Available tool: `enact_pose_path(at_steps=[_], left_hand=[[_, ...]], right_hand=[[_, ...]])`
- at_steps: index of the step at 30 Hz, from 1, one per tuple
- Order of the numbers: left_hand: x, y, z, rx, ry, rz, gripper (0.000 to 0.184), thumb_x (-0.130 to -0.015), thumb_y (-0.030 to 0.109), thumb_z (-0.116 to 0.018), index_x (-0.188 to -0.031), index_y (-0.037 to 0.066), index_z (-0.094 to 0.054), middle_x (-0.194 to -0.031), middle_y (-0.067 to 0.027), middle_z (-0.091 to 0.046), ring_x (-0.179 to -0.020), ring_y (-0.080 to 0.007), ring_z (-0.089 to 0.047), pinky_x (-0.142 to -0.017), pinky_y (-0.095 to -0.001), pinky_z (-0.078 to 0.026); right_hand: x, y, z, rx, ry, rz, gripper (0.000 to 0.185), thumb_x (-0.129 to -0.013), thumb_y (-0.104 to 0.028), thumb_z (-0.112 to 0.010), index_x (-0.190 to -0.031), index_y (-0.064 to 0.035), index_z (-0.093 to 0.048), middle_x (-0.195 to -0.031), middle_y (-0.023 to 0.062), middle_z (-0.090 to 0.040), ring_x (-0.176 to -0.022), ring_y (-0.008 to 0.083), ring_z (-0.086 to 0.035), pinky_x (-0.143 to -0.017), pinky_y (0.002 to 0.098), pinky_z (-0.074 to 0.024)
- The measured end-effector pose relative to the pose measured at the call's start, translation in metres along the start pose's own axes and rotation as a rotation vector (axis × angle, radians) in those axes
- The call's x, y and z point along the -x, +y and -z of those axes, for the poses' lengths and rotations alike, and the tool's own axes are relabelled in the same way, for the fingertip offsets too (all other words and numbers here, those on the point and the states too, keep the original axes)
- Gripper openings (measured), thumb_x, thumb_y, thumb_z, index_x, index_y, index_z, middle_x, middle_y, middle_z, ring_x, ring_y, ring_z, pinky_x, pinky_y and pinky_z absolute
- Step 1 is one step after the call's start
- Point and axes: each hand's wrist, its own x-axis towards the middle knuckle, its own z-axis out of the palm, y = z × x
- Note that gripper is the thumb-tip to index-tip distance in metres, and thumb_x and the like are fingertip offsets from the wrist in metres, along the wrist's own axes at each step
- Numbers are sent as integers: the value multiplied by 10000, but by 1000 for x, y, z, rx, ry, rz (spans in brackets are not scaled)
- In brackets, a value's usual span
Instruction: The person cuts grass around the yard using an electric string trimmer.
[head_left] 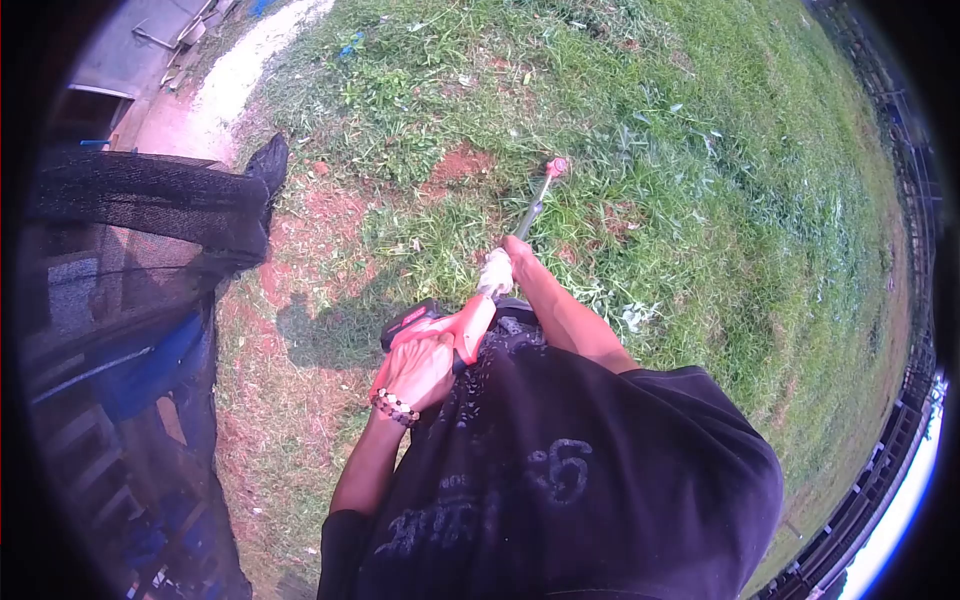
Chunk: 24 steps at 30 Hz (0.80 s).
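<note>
A battery-powered grass trimmer with a red and black body reaches forward over the grass. My left hand, a beaded bracelet at its wrist, is closed around the red rear handle. Beside that hand sits the dark battery pack. My right hand is closed around the trimmer's shaft farther forward, its fingers partly hidden by a white cloth-like covering. At the far end of the grey shaft, the red cutting head hangs over the grass.
Green grass spreads ahead and right, with bare reddish soil in patches. Dark netting on a structure stands close on the left. A pale path lies at upper left, and a fence curves along the right.
</note>
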Motion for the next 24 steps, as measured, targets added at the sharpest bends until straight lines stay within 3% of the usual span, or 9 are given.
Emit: enact_pose_path(at_steps=[6,13,15,17,18,20,22,24], left_hand=[[-14,10,11,-41,-106,-16,306,-679,126,-676,-933,-30,-605,-831,-196,-664,-795,-364,-666,-727,-459,-525],[8,-1,2,15,46,-4,329,-719,142,-647,-993,-34,-599,-819,-206,-667,-769,-363,-669,-699,-466,-530],[22,-3,2,48,182,-12,273,-735,112,-586,-968,-30,-603,-736,-187,-649,-700,-383,-654,-676,-480,-519],[38,-7,6,56,132,46,353,-763,172,-627,-1041,-45,-606,-791,-206,-667,-775,-383,-664,-732,-482,-519],[45,-4,17,91,91,89,372,-770,191,-640,-1053,-47,-605,-804,-212,-671,-788,-380,-666,-732,-480,-520],[58,-6,20,112,69,116,425,-789,264,-680,-1073,-43,-604,-845,-233,-677,-830,-372,-670,-737,-479,-521],[70,-7,19,119,24,176,417,-785,255,-684,-1072,-37,-603,-841,-236,-673,-827,-382,-666,-739,-484,-519],[77,-2,22,159,17,229,389,-766,206,-680,-1067,-27,-601,-837,-240,-669,-827,-400,-659,-738,-496,-514]], right_hand=[[24,-19,24,-159,-50,-31,130,-843,-32,-448,-907,50,-526,-666,135,-532,-508,277,-595,-431,465,-537],[6,4,2,-68,-65,-80,115,-833,-40,-472,-876,53,-524,-626,116,-505,-450,249,-533,-406,447,-482],[17,12,-15,-14,-30,-52,165,-816,-16,-504,-949,79,-530,-686,137,-528,-493,244,-552,-414,437,-471],[-9,45,-31,3,-99,-32,233,-807,-16,-520,-1005,107,-525,-740,162,-548,-547,250,-580,-438,458,-487],[38,30,-43,18,-5,-24,184,-801,44,-507,-976,74,-554,-700,138,-544,-514,240,-564,-402,435,-458],[57,36,-53,89,-23,-57,233,-803,33,-513,-1024,92,-553,-751,153,-570,-551,238,-588,-420,436,-481],[111,23,-65,163,23,-57,309,-816,10,-509,-1099,128,-540,-832,167,-597,-593,236,-607,-452,440,-518],[92,44,-67,218,17,-36,276,-846,-48,-529,-1057,129,-553,-848,186,-613,-637,269,-632,-489,463,-517]])
